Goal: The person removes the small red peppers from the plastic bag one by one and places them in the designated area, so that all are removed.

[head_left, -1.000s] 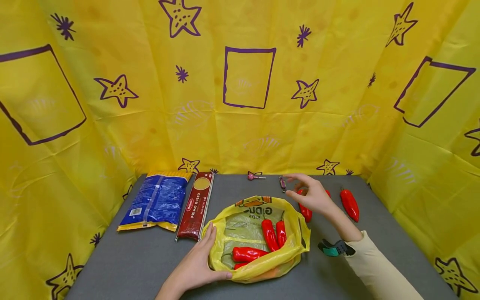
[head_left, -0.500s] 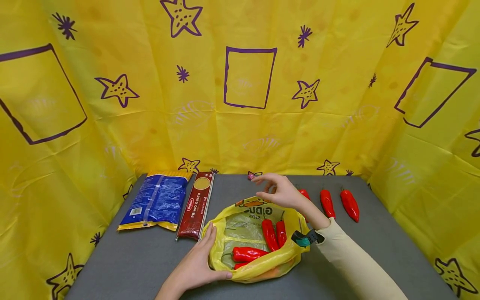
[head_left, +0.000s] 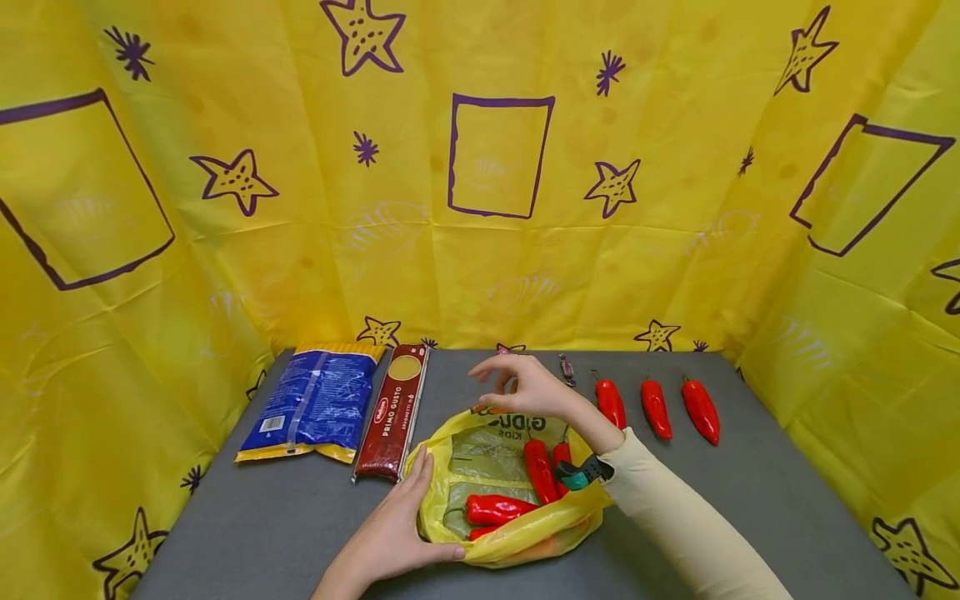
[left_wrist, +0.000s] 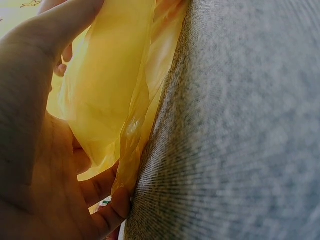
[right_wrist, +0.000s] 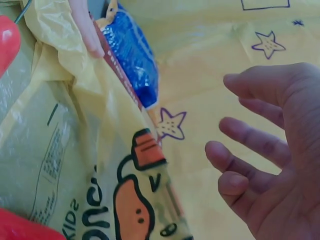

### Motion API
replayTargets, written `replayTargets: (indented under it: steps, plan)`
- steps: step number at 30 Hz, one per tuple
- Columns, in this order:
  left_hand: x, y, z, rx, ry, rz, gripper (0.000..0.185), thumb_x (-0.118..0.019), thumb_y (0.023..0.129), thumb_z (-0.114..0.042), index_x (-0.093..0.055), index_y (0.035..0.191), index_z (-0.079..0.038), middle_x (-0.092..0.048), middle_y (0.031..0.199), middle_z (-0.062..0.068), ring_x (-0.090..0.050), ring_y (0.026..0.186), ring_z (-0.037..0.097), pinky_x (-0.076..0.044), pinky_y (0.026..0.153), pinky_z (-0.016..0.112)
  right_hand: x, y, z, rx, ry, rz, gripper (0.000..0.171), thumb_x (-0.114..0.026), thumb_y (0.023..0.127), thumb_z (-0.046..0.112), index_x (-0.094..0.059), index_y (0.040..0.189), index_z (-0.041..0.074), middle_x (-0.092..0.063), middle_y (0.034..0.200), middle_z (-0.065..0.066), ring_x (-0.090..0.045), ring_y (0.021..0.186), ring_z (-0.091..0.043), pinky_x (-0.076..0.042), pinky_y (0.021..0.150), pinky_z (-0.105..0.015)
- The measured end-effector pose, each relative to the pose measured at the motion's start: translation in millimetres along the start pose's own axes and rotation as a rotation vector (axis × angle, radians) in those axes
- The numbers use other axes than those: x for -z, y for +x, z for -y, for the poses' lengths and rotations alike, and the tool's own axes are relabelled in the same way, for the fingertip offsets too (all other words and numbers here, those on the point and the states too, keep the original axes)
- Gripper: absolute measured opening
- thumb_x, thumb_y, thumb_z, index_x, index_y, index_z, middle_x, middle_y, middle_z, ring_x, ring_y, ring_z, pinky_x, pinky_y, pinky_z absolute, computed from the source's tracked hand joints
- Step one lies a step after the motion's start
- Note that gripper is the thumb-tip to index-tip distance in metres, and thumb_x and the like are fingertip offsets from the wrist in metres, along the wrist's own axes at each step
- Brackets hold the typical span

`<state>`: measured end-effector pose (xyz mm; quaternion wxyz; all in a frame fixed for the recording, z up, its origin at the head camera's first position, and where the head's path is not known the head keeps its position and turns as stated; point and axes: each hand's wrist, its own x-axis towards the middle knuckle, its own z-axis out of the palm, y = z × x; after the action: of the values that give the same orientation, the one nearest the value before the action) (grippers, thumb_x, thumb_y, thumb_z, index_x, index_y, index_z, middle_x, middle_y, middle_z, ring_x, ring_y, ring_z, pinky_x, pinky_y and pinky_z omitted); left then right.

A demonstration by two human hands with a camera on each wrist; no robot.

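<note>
Left hand point(head_left: 393, 533) is gripping the yellow bag point(head_left: 517, 533) rim at 7 o'clock, table centre. Right hand point(head_left: 525, 387) is hovering at 12, fingers loosely spread, empty. Several peppers point(head_left: 538, 468) bagged; three peppers point(head_left: 656, 408) at 2 o'clock left.

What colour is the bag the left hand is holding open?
The bag is yellow, with a printed cartoon and dark lettering; the head view shows it best.

Thin, crinkled yellow plastic bag point(head_left: 517, 533), glossy smooth red peppers point(head_left: 495, 507), matt grey felt-like tabletop point(head_left: 262, 525).
</note>
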<state>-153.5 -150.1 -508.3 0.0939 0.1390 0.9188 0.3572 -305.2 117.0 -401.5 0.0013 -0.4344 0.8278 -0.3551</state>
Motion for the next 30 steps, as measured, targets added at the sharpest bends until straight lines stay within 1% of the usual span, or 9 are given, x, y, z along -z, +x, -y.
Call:
replayTargets:
  steps: [5, 7, 12, 14, 20, 22, 26, 30]
  plan:
    - [0.4, 0.2, 1.2, -0.008, -0.006, 0.002, 0.142, -0.083, 0.069, -0.080, -0.014, 0.170, -0.007, -0.005, 0.178, 0.013, -0.022, 0.159, 0.046, -0.029, 0.119, 0.073, -12, 9, -5, 0.018, 0.028, 0.089, 0.031, -0.078, 0.098, 0.018, -0.075, 0.128, 0.013, -0.076, 0.119, -0.005, -0.071, 0.085, -0.008, -0.061, 0.077, -0.031]
    - [0.3, 0.3, 1.9, -0.009, -0.006, 0.003, 0.142, -0.083, 0.070, -0.080, -0.014, 0.170, -0.006, -0.005, 0.178, 0.013, -0.022, 0.159, 0.046, -0.029, 0.119, 0.073, -17, 12, -8, 0.030, 0.048, 0.134, 0.030, -0.078, 0.098, 0.018, -0.075, 0.128, 0.013, -0.076, 0.120, -0.005, -0.072, 0.089, -0.008, -0.062, 0.080, -0.034]
    - [0.5, 0.6, 1.1, 0.001, -0.004, 0.010, 0.142, -0.083, 0.070, -0.079, -0.014, 0.170, -0.006, -0.007, 0.178, 0.015, -0.023, 0.159, 0.047, -0.030, 0.119, 0.074, -33, 15, -16, 0.018, 0.145, 0.290, 0.034, -0.080, 0.097, 0.018, -0.074, 0.129, 0.011, -0.076, 0.120, -0.010, -0.072, 0.093, -0.011, -0.062, 0.080, -0.037]
    - [0.4, 0.7, 0.7, 0.006, -0.003, 0.014, 0.142, -0.083, 0.070, -0.079, -0.014, 0.170, -0.007, -0.007, 0.178, 0.016, -0.023, 0.159, 0.047, -0.030, 0.119, 0.073, -40, 14, -20, 0.009, 0.195, 0.356, 0.034, -0.081, 0.096, 0.017, -0.074, 0.128, 0.007, -0.076, 0.119, -0.014, -0.071, 0.093, -0.012, -0.062, 0.079, -0.035]
    - [0.5, 0.8, 0.9, 0.007, -0.003, 0.013, 0.141, -0.083, 0.071, -0.080, -0.014, 0.171, -0.008, -0.007, 0.178, 0.016, -0.023, 0.159, 0.047, -0.031, 0.118, 0.074, -62, 12, -30, 0.008, 0.285, 0.509, 0.030, -0.081, 0.095, 0.014, -0.075, 0.122, 0.001, -0.076, 0.114, -0.017, -0.071, 0.089, -0.006, -0.062, 0.081, -0.028]
    - [0.4, 0.7, 1.3, -0.002, 0.004, 0.006, 0.142, -0.081, 0.070, -0.082, -0.014, 0.171, -0.008, -0.007, 0.178, 0.016, -0.024, 0.159, 0.047, -0.031, 0.118, 0.073, -67, 10, -31, -0.005, 0.316, 0.559, 0.030, -0.081, 0.095, 0.011, -0.074, 0.121, -0.001, -0.076, 0.114, -0.018, -0.071, 0.086, -0.006, -0.062, 0.081, -0.026]
    - [0.5, 0.7, 1.1, -0.009, 0.009, -0.001, 0.144, -0.080, 0.069, -0.084, -0.014, 0.170, -0.007, -0.007, 0.178, 0.016, -0.024, 0.158, 0.047, -0.031, 0.119, 0.073, -69, 5, -28, -0.065, 0.363, 0.643, 0.031, -0.082, 0.093, 0.008, -0.074, 0.122, -0.002, -0.074, 0.114, -0.018, -0.069, 0.076, -0.009, -0.060, 0.076, -0.023]
    - [0.6, 0.4, -0.2, 0.011, 0.000, 0.008, 0.142, -0.082, 0.070, -0.081, -0.014, 0.171, -0.007, -0.007, 0.178, 0.015, -0.024, 0.159, 0.047, -0.030, 0.118, 0.074, -70, 1, -27, -0.133, 0.365, 0.701, 0.034, -0.085, 0.090, 0.007, -0.076, 0.122, 0.003, -0.075, 0.112, -0.009, -0.066, 0.075, -0.008, -0.057, 0.073, -0.020]
